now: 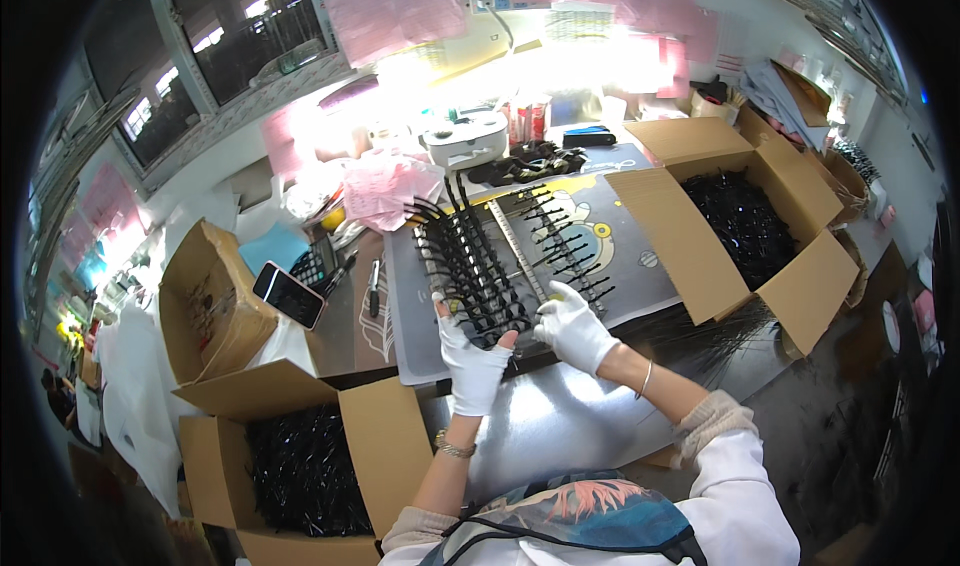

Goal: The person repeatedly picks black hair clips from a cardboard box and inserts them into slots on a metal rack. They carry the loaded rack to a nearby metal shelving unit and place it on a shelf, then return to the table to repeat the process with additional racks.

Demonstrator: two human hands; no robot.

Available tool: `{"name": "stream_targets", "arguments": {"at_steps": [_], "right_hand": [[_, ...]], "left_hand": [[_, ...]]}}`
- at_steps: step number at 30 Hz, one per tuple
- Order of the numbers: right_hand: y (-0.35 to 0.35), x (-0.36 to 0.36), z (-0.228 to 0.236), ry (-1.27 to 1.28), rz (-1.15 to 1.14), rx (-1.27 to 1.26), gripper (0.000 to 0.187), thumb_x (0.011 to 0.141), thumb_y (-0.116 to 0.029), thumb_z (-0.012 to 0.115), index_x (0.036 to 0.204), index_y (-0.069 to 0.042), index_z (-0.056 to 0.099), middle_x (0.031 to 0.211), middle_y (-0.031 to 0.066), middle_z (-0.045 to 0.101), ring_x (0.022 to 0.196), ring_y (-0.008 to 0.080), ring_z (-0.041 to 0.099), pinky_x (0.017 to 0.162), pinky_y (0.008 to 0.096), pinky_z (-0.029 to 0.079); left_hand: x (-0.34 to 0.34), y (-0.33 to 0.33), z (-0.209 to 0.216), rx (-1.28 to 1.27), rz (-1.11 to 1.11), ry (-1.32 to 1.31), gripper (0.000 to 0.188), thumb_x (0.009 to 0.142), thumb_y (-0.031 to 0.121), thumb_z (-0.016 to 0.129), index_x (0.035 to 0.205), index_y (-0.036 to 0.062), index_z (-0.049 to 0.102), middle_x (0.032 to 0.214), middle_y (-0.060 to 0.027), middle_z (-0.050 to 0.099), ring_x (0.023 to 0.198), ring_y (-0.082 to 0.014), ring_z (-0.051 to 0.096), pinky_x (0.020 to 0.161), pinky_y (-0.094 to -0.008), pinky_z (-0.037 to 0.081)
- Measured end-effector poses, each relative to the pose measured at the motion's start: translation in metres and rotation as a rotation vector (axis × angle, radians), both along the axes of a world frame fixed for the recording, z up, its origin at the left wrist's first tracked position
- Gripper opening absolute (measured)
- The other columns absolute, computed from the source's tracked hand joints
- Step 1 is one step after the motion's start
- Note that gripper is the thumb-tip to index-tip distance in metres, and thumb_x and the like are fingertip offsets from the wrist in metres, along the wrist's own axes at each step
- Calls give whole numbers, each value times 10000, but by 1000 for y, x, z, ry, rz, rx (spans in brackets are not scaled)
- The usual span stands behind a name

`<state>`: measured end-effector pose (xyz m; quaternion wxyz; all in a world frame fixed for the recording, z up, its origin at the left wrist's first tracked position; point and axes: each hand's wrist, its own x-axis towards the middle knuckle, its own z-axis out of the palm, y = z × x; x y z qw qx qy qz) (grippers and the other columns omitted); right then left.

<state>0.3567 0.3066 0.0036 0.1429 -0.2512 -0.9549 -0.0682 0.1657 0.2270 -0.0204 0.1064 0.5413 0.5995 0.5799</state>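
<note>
White gloves cover both my hands, with bare fingertips showing on the left. My left hand (pixel 472 366) is closed round the near end of a row of black slender strips (pixel 470 261), its thumb on the near side and a finger at the left edge. Just right of it, my right hand (pixel 577 332) has its fingers bent together at the near end of a pale ruler (pixel 516 250); what they pinch, if anything, is hidden. Further right, a row of separate thin black strips (pixel 565 251) lies on the grey patterned mat (pixel 640 291).
Open cardboard boxes of black strips stand at right (pixel 648 211) and lower left (pixel 385 446). Left of the mat lie a phone (pixel 289 295) and a dark-handled knife (pixel 375 288). Behind are pink papers (pixel 392 188), a white machine (pixel 465 141) and a black bundle (pixel 528 163).
</note>
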Motion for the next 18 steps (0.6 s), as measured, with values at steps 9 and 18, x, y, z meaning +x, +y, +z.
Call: {"name": "stream_targets", "arguments": {"at_steps": [9,18], "right_hand": [[-15,-82,-2,1154,-411,-311,873,697,-142,853,1432,24,412,1355,227,544,1218,362,580,1019,408,478],[34,-108,-15,1482,-472,-582,272,983,-261,665,889,-8,702,762,21,709,655,70,552,609,272,469]], "left_hand": [[24,45,4,209,231,-208,909,753,0,792,1514,-19,295,1522,-173,412,1405,-309,404,1181,-389,292],[13,66,13,306,141,-402,147,929,107,706,899,38,579,979,-35,584,875,-142,548,857,-299,455]]}}
